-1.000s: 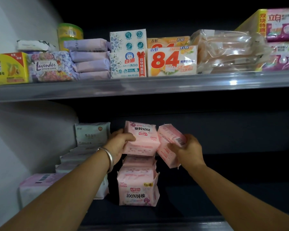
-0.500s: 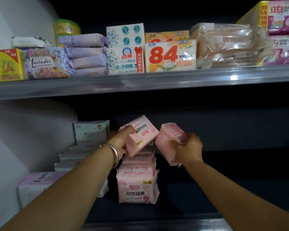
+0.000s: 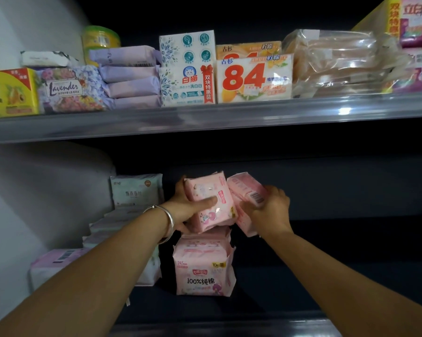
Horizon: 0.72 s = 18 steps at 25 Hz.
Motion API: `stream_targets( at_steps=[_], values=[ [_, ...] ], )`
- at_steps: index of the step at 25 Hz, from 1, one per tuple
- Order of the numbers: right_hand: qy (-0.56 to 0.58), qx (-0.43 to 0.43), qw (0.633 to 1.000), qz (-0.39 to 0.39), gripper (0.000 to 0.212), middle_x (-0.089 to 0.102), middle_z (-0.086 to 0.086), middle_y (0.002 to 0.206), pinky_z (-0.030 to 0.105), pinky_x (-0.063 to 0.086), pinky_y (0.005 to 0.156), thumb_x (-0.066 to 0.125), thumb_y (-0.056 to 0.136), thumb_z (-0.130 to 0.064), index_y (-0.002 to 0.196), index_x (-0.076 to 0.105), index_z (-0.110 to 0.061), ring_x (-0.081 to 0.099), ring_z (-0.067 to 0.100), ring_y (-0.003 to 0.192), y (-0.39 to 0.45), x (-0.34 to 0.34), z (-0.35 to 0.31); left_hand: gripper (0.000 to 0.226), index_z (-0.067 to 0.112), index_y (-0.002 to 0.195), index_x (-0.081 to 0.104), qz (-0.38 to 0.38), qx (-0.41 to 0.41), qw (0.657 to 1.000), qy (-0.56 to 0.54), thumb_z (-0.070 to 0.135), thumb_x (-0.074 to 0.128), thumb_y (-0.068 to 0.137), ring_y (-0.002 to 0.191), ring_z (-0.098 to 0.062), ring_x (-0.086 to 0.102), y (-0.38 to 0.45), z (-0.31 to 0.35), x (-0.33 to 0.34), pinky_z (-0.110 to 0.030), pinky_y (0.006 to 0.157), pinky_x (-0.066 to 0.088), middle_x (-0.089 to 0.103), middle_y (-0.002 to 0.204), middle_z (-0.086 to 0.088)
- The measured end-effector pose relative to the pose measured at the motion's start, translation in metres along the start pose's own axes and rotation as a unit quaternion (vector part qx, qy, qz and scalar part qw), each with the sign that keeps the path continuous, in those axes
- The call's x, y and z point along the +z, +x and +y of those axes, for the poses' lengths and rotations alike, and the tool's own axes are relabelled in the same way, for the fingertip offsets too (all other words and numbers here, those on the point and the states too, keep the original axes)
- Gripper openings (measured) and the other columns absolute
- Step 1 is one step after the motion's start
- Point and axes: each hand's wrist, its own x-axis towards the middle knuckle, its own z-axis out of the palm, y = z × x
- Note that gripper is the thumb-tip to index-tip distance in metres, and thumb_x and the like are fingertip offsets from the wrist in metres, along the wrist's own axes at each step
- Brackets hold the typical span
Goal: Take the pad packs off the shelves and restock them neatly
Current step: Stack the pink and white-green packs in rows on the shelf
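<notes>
Two pink pad packs held: left hand (image 3: 190, 212) grips tilted pack (image 3: 211, 203), directly above pink stack (image 3: 203, 266); right hand (image 3: 269, 210) clasps barcode pack (image 3: 247, 193) alongside, apparently touching.

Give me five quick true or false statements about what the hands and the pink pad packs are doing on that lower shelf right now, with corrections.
1. The left hand grips a pink plastic pad pack. True.
2. The right hand is empty. False: it holds a second pink pack with a barcode.
3. A silver bangle sits on the right wrist. False: it is on the left wrist.
4. An upright pink pack printed 100% stands on the lower shelf below the hands. True.
5. The big red 84 box is on the lower shelf. False: it is on the upper shelf.
</notes>
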Motion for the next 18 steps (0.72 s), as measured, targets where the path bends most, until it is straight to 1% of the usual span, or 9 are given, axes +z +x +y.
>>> stream_targets(
  at_steps=[2,4,6,8,11,14,15,17,18],
  values=[
    [0.005,0.001,1.0,-0.006,0.062,0.044,0.01,0.127,0.029,0.032,0.102,0.071,0.081,-0.025,0.131,0.043,-0.004,0.035,0.024,0.123,-0.001,0.003,-0.004,0.082,0.024,0.133,0.033,0.017,-0.011,1.0,-0.024,0.033,0.081,0.067,0.105,-0.03,0.062,-0.001,0.003,-0.002,-0.055,0.076,0.055,0.059,0.121,-0.006],
    [0.0,0.009,1.0,-0.005,0.059,0.044,0.01,0.128,0.028,0.032,0.101,0.07,0.081,-0.025,0.13,0.044,-0.004,0.035,0.024,0.123,-0.002,0.004,-0.006,0.068,0.013,0.126,0.044,0.053,-0.007,0.997,-0.062,0.024,0.08,0.069,0.098,-0.03,0.065,0.002,0.004,-0.004,-0.059,0.076,0.054,0.065,0.113,-0.011],
    [-0.028,0.023,0.999,0.003,0.056,0.045,0.012,0.129,0.028,0.032,0.1,0.068,0.083,-0.024,0.129,0.043,-0.003,0.035,0.026,0.123,-0.003,0.004,-0.005,0.049,0.006,0.12,0.052,0.089,0.016,0.985,-0.148,0.013,0.073,0.076,0.087,-0.031,0.066,0.001,0.008,-0.003,-0.059,0.073,0.053,0.067,0.102,-0.016],
    [-0.053,0.033,0.998,-0.002,0.055,0.045,0.012,0.129,0.027,0.033,0.096,0.067,0.084,-0.024,0.129,0.043,-0.003,0.036,0.026,0.123,-0.006,0.006,-0.004,0.036,0.003,0.115,0.056,0.124,0.051,0.963,-0.232,0.005,0.066,0.08,0.078,-0.029,0.065,0.002,0.011,-0.001,-0.056,0.068,0.054,0.067,0.094,-0.017],
    [-0.052,0.018,0.998,-0.029,0.051,0.048,0.012,0.126,0.023,0.031,0.089,0.067,0.084,-0.024,0.125,0.046,-0.002,0.039,0.026,0.12,-0.011,0.014,-0.005,0.036,0.007,0.113,0.059,0.137,0.089,0.938,-0.306,0.003,0.069,0.079,0.079,-0.022,0.064,0.007,0.011,0.007,-0.04,0.065,0.055,0.066,0.099,-0.013],
    [-0.022,0.018,0.999,-0.023,0.05,0.046,0.011,0.126,0.027,0.035,0.095,0.067,0.084,-0.021,0.126,0.046,-0.003,0.037,0.025,0.121,-0.008,0.014,-0.005,0.05,0.009,0.111,0.061,0.112,0.082,0.96,-0.242,0.018,0.082,0.066,0.09,-0.02,0.066,0.019,0.005,0.007,-0.03,0.077,0.051,0.068,0.107,-0.009],
    [-0.021,0.015,0.999,-0.02,0.05,0.045,0.011,0.127,0.028,0.035,0.097,0.066,0.085,-0.021,0.126,0.045,-0.003,0.036,0.024,0.122,-0.006,0.013,-0.003,0.057,0.009,0.113,0.059,0.102,0.076,0.971,-0.204,0.021,0.083,0.063,0.095,-0.02,0.065,0.025,0.002,0.002,-0.03,0.082,0.05,0.067,0.111,-0.008],
    [-0.033,0.01,0.999,-0.016,0.051,0.044,0.011,0.128,0.029,0.035,0.098,0.066,0.085,-0.022,0.128,0.044,-0.005,0.035,0.024,0.123,0.0,0.012,0.001,0.064,0.011,0.118,0.051,0.056,0.057,0.991,-0.111,0.017,0.084,0.064,0.101,-0.02,0.063,0.033,-0.001,-0.008,-0.032,0.088,0.049,0.064,0.114,-0.005],
    [-0.044,0.008,0.999,-0.014,0.053,0.044,0.01,0.129,0.029,0.035,0.099,0.066,0.085,-0.023,0.129,0.043,-0.005,0.034,0.024,0.123,0.002,0.013,0.003,0.068,0.011,0.12,0.053,0.03,0.041,0.997,-0.051,0.018,0.086,0.06,0.102,-0.021,0.063,0.038,-0.003,-0.013,-0.033,0.091,0.049,0.065,0.115,-0.005]
  ],
)
